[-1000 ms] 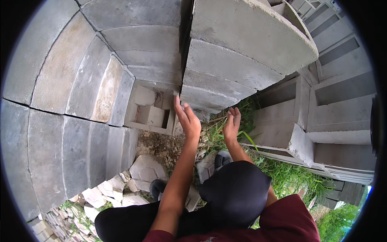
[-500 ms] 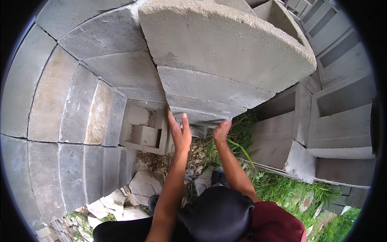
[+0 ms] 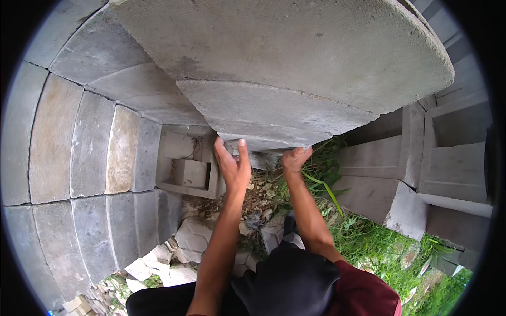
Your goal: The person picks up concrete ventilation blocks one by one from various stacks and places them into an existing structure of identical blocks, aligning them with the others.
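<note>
A tall stack of grey concrete blocks [image 3: 284, 47] fills the top middle, its flat faces toward me. Low in the stack, a concrete block [image 3: 263, 141] lies between my two hands. My left hand [image 3: 232, 164] clasps its left lower corner, thumb raised at the front and fingers along the side. At the right lower corner, my right hand [image 3: 296, 159] is curled against the same block, with its fingertips mostly hidden behind it. The block's underside is in shadow.
More stacked blocks [image 3: 87, 147] form a wall on the left. A hollow concrete block [image 3: 184, 181] sits low beside my left hand. Hollow blocks [image 3: 369, 200] stand at the right. Broken slabs [image 3: 192, 234], rubble and grass [image 3: 363, 247] cover the ground.
The view has shifted closer over the stack, whose upper blocks look larger. Both hands remain at the low block's two corners.
</note>
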Demonstrator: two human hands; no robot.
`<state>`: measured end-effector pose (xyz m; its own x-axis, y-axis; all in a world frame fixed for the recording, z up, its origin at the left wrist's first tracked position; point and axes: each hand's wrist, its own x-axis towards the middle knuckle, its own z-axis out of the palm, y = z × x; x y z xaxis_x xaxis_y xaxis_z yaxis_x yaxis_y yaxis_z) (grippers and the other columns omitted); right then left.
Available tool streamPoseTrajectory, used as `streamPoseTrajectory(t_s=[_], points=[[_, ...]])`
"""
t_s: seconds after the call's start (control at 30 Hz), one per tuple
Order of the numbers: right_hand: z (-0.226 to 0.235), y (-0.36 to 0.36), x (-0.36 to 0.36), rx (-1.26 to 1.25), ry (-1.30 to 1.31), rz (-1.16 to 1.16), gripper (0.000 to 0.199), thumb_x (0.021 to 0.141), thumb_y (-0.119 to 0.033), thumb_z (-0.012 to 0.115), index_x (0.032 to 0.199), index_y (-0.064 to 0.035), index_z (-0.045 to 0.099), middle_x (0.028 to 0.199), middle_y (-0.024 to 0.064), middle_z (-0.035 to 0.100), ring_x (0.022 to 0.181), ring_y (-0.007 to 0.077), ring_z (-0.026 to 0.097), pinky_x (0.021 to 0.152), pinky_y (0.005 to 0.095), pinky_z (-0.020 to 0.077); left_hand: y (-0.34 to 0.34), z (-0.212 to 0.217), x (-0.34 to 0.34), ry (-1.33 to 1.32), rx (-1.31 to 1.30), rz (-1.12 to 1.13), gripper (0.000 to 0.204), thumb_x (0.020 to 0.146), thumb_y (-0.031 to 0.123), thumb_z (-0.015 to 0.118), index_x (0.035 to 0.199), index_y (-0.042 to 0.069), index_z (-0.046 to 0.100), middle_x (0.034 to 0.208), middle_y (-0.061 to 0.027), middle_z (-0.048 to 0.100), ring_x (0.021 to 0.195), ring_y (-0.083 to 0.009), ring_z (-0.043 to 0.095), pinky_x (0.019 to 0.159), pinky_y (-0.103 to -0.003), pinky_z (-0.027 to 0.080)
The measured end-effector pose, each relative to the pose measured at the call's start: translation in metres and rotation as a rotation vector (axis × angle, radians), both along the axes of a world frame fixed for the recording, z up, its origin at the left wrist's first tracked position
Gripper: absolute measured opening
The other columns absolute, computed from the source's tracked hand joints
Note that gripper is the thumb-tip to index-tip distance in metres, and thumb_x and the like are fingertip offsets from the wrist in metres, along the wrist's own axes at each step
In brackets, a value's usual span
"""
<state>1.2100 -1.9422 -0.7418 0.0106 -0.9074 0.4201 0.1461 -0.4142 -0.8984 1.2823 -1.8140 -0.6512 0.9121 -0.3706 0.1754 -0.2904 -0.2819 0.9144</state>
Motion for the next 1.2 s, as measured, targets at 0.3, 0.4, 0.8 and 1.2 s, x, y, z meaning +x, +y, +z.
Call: streamPoseTrajectory(t_s=[0.3, 0.4, 0.8, 1.2], points=[[-0.007, -0.004, -0.005, 0.091, 0.013, 0.051, 0.098, 0.069, -0.084, 0.049, 0.101, 0.0092, 0.051, 0.093, 0.0072, 0.055, 0.083, 0.0161, 0.050, 0.074, 0.0307, 0.0438, 0.002, -0.015, 0.004, -0.022, -0.008, 0.024, 0.061, 0.094, 0.039, 0.053, 0.129, -0.006, 0.035, 0.127, -0.0231, 0.043, 0.113, -0.0274, 0.045, 0.086, -0.035, 0.042], [-0.004, -0.004, -0.004, 0.043, 0.041, 0.019, 0.097, 0.074, -0.083, 0.041, 0.099, 0.0106, 0.051, 0.090, 0.0088, 0.057, 0.081, 0.0170, 0.051, 0.073, 0.0315, 0.0444, 0.002, -0.015, 0.003, -0.018, -0.005, 0.032, 0.063, 0.093, 0.041, 0.054, 0.129, -0.007, 0.035, 0.125, -0.0232, 0.044, 0.111, -0.0267, 0.046, 0.084, -0.034, 0.043], [-0.004, -0.010, -0.019, 0.023, 0.154, 0.123, 0.088, 0.080, -0.077, 0.041, 0.100, 0.0071, 0.058, 0.090, 0.0129, 0.063, 0.085, 0.0223, 0.059, 0.079, 0.0359, 0.0458, 0.005, -0.007, 0.005, 0.065, -0.087, -0.019, 0.066, 0.090, 0.039, 0.059, 0.127, -0.010, 0.035, 0.120, -0.0289, 0.045, 0.113, -0.0372, 0.045, 0.096, -0.044, 0.036], [0.053, 0.015, -0.021, 0.022, -0.072, 0.301, 0.102, 0.076, -0.068, 0.061, 0.134, 0.0093, 0.029, 0.126, 0.0148, 0.046, 0.114, 0.0233, 0.047, 0.096, 0.0350, 0.0376, 0.004, -0.067, -0.044, 0.494, -0.574, 0.163, 0.048, 0.097, 0.019, 0.048, 0.137, -0.001, 0.033, 0.142, -0.0187, 0.035, 0.132, -0.0276, 0.034, 0.107, -0.038, 0.028]])
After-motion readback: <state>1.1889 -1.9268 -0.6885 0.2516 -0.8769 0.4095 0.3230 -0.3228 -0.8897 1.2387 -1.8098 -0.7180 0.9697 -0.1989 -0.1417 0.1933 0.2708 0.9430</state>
